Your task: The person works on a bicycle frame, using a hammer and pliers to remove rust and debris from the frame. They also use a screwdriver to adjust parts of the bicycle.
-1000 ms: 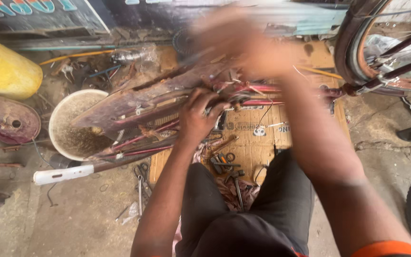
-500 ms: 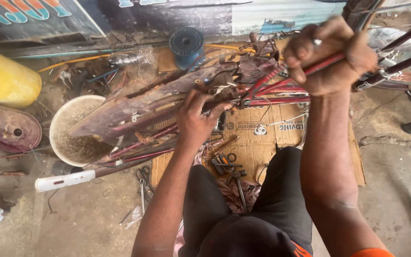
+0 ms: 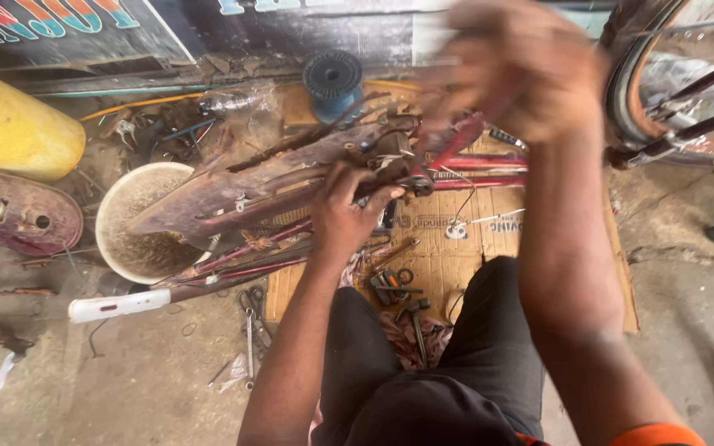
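Dirty concrete floor (image 3: 109,388) lies under a flat brown cardboard sheet (image 3: 456,264) with small tools on it. On top rests a rusty dark-red metal bicycle frame (image 3: 274,186). The left hand (image 3: 349,215) is closed tight on it. The right hand (image 3: 522,70) is up high and blurry, so I cannot tell if it grips anything. The frame's sharp rusty edges might cut a finger if that hand slips.
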{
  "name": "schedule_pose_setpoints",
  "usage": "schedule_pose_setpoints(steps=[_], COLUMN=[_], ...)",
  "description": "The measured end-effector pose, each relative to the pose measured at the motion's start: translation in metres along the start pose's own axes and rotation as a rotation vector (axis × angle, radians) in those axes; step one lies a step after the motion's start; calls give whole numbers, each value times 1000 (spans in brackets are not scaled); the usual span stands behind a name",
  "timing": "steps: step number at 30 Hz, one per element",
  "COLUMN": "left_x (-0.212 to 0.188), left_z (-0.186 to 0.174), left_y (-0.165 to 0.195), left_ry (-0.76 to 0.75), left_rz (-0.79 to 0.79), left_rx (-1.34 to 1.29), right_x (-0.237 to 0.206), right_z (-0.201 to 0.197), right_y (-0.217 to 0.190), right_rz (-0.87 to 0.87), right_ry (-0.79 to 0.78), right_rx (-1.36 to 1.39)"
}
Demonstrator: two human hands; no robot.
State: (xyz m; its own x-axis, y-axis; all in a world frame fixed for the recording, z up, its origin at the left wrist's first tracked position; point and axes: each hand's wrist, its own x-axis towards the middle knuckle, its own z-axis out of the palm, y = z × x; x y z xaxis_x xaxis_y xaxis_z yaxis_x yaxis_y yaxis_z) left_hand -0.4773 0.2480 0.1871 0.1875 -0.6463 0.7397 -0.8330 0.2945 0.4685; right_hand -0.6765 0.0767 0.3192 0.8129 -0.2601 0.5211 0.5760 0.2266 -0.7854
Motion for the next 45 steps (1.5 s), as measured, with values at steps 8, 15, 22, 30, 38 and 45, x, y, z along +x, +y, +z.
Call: schedule_pose_setpoints(steps=[8,15,22,30,38,45], left_x=[-3,1,-2,-5,1,0], left_z=[-3,-10,-7,-1,-11,-10], left_y=[-5,3,-4,-7,5,4], left_ry=[-10,-25,-45,-46,-27,-39], left_rz=[-8,20,-3,-38,-73,-86], left_rx=[-19,-11,-32,-3,-60,-103], right_x=[24,80,-22,-56,-79,-64], right_z=[34,91,-22,-60,-86,-83], right_y=[18,-12,-12,9,25,20], right_rz=[-67,103,-265,-368,-468,-459], right_ry=[318,-17,-131,-155,-58,-47], right_rx=[-757,-789,-58,117,174,40])
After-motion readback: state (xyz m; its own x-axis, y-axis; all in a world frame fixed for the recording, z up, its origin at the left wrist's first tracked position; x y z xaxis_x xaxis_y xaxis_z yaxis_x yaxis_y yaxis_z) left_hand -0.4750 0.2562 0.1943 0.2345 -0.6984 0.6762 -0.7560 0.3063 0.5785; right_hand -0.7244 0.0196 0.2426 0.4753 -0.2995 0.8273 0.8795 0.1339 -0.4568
